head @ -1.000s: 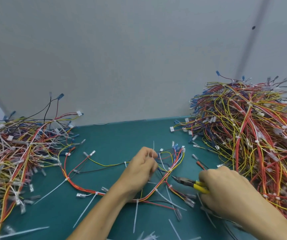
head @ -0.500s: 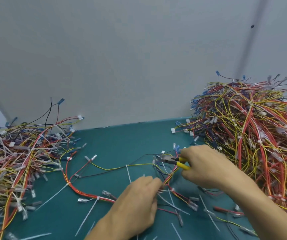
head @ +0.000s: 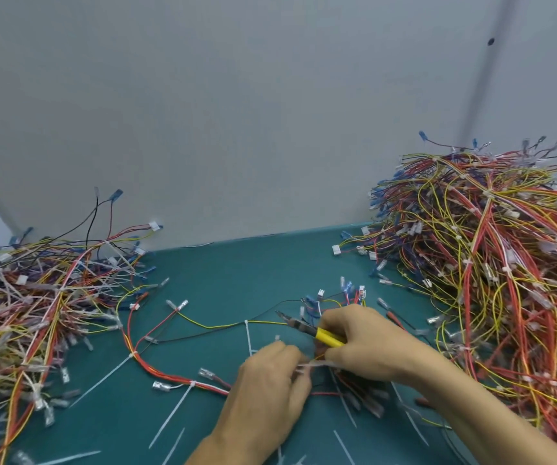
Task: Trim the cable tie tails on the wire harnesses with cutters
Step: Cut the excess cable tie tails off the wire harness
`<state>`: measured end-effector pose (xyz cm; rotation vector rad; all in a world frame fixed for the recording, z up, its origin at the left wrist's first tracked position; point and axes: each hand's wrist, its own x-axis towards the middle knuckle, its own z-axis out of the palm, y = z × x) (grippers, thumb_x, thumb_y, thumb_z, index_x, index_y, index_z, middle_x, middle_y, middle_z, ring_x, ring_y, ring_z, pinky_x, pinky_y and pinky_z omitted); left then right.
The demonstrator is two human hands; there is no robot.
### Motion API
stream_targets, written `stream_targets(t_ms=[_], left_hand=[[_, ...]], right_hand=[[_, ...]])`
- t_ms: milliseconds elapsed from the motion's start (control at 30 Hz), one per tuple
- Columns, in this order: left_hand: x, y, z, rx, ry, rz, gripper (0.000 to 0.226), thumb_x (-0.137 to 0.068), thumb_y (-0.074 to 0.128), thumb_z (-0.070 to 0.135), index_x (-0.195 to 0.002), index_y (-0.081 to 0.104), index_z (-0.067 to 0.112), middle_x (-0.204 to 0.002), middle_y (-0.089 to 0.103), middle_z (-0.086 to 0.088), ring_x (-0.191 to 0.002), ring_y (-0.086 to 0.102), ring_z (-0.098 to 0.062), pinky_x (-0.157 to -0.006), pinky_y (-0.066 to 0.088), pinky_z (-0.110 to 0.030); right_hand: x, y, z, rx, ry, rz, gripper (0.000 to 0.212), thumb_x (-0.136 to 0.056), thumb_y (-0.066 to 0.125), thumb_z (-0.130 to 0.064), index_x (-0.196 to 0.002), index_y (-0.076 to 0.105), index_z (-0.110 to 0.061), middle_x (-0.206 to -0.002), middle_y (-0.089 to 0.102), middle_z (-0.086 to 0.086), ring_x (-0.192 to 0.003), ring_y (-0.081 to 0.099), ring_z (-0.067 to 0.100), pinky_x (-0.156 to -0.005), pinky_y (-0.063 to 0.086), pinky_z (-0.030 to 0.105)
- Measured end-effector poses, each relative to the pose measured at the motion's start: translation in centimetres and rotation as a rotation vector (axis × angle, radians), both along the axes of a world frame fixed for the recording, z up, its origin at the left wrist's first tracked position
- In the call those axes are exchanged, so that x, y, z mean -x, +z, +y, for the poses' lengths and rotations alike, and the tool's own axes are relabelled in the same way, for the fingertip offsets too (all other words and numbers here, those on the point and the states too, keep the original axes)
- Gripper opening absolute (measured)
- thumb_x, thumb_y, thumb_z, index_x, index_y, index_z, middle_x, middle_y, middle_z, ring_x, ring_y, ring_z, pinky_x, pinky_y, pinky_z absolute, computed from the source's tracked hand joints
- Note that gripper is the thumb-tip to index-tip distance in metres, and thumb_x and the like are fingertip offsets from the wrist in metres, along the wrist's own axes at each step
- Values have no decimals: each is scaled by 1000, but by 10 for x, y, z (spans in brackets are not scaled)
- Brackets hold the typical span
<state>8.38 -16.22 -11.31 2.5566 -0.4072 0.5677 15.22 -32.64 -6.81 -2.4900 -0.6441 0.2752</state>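
One wire harness (head: 169, 367) of red, orange, yellow and black wires lies spread on the green mat, with long white cable tie tails (head: 173, 411) sticking out of it. My left hand (head: 270, 387) pinches the harness bundle near a blurred white tie tail (head: 317, 364). My right hand (head: 367, 344) grips yellow-handled cutters (head: 307, 328). Their dark jaws point left, over the yellow wire beside an upright tie tail (head: 248, 333).
A tall heap of harnesses (head: 492, 270) fills the right side. A lower heap (head: 35, 297) with many white tie tails lies at the left. Cut tie pieces (head: 344, 443) litter the green mat (head: 237, 273) near the front. A grey wall stands behind.
My right hand has moved the cutters from the lower right up and left to the harness middle. My left hand has slid down toward me along the bundle.
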Motion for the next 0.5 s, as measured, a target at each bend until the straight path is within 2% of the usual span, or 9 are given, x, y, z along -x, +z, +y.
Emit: stream_targets(t_ms=[33,100,233,300,333,400,467,500], left_hand=[[-2,1,-1,97,63,30,18,-82,68,18,-67,59,16,-63,48,8,-58,45,-7,-58,34,-20],[-5,3,-4,179,144,102,20,-85,63,25,-67,60,17,-62,47,7,-59,43,-6,-58,29,-19],[-9,8,-1,322,191,217,16,-80,65,28,-65,62,24,-54,51,12,-56,45,-2,-53,33,-15],[-13,8,6,436,194,309,17,-79,67,29,-64,61,24,-49,47,10,-49,36,-6,-49,28,-19],[-14,9,9,501,189,348,15,-80,67,29,-66,63,23,-50,45,8,-50,32,-9,-51,28,-25],[-16,10,13,613,171,395,13,-81,68,24,-69,65,19,-51,39,6,-51,28,-11,-52,23,-27],[-16,10,15,641,155,408,16,-82,68,22,-68,65,16,-49,37,8,-49,27,-9,-50,22,-25],[-16,9,16,637,146,412,18,-83,69,23,-68,65,15,-49,38,9,-48,27,-8,-48,22,-24]], right_hand=[[0,1,-1,-16,-4,31,7,-73,63,-21,-77,60,-16,-72,61,5,-62,48,10,-58,40,27],[-1,2,-3,-33,3,71,4,-71,63,-21,-75,62,-19,-68,61,3,-58,48,8,-58,41,26],[-1,2,-3,-19,31,78,9,-71,64,-21,-65,59,-25,-58,54,-4,-55,44,7,-54,36,24],[0,5,-4,-18,47,83,2,-73,64,-21,-73,65,-22,-67,61,2,-58,48,7,-57,40,26],[0,7,-5,-30,57,92,5,-74,65,-21,-78,67,-23,-72,64,1,-59,49,5,-58,41,24],[0,14,-9,-45,69,86,6,-75,68,-22,-77,68,-28,-74,64,-4,-63,52,4,-60,43,21],[-2,23,-14,24,76,-28,4,-76,67,-26,-80,66,-27,-81,63,-2,-75,57,13,-69,46,30],[-4,27,-17,93,78,-113,11,-76,65,-27,-86,65,-24,-86,63,0,-82,57,18,-73,48,34]])
